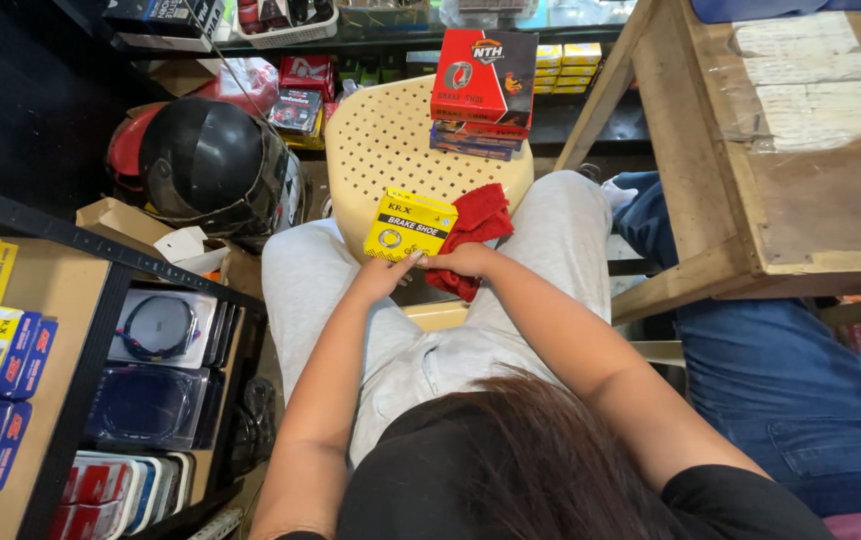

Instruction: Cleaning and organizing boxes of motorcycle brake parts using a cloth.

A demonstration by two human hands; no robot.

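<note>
Both grips were closed: my left hand pinched the yellow box at the cream stool's near edge, my right hand clutched the red cloth beside it, mid-wipe I judged, needing a steady swipe next.

yellow box on chair, red box behind it

Right hand's fingers under red cloth
</note>
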